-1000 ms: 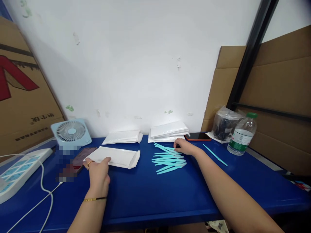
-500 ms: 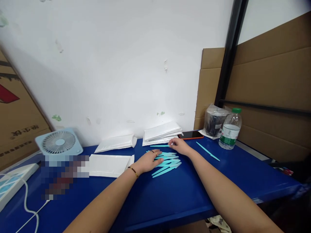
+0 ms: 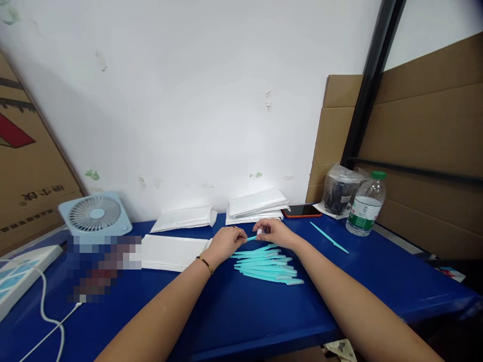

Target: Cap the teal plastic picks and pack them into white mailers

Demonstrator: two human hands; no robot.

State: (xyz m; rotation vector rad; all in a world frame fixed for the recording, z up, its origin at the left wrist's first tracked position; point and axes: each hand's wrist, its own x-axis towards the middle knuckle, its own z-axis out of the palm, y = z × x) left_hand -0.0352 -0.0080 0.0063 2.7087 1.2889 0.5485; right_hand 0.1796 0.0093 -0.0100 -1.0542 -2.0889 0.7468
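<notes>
Between my two hands is one turquoise eyebrow razor [image 3: 251, 238], pinched at its left end by my left hand [image 3: 226, 245] and at its right end by my right hand [image 3: 276, 233]. Something small and pale shows at the right fingertips, too small to name. Just below, a fanned pile of turquoise eyebrow razors [image 3: 266, 265] lies on the blue table [image 3: 234, 322], roughly parallel with clear-looking blade ends to the right. A single razor [image 3: 329, 237] rests apart, right of my right hand.
White padded envelopes [image 3: 169, 251] lie left of my hands, with a stack of envelopes [image 3: 256, 203] at the wall. Farther right are a phone [image 3: 302, 211], a bagged dark container [image 3: 337, 193] and a water bottle [image 3: 364, 208]. A blue fan [image 3: 96, 213] and power strip [image 3: 28, 276] stand left.
My left hand has lifted off the pile and now grips the razor that my right hand held. The pile is spread wider and more evenly. The view has shifted slightly.
</notes>
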